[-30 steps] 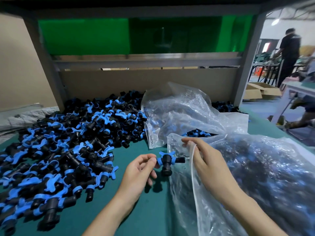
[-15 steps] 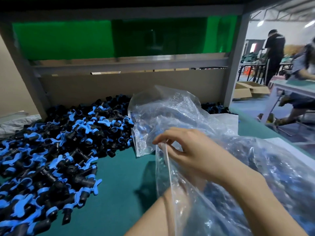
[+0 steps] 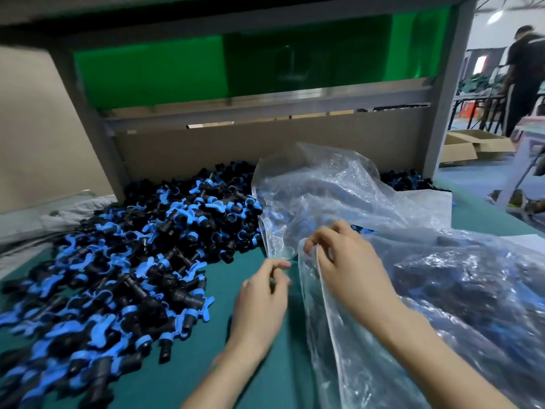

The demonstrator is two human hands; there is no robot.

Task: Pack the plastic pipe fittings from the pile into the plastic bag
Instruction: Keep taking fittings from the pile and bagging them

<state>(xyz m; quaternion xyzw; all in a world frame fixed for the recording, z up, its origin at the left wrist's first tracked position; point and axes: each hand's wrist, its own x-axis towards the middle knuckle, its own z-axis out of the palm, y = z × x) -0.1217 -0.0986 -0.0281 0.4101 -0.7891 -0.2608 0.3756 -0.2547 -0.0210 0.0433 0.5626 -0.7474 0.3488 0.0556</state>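
A big pile of black and blue pipe fittings (image 3: 132,261) covers the left of the green table (image 3: 259,379). A clear plastic bag (image 3: 460,305) partly filled with fittings lies on the right. My right hand (image 3: 348,267) pinches the bag's mouth edge and holds it up. My left hand (image 3: 262,293) hovers just left of the bag's mouth, above the table. Its fingers are loosely curled, blurred, and I see nothing in them.
A second crumpled clear bag (image 3: 324,196) lies behind my hands against the cardboard back wall (image 3: 206,152). Grey shelf posts (image 3: 442,113) frame the bench. A person (image 3: 525,78) stands by tables at the far right, near open cardboard boxes (image 3: 472,146).
My left hand held a fitting beside the bag, went into the bag's mouth with it, and is now back outside without it. My right hand kept hold of the bag's edge.
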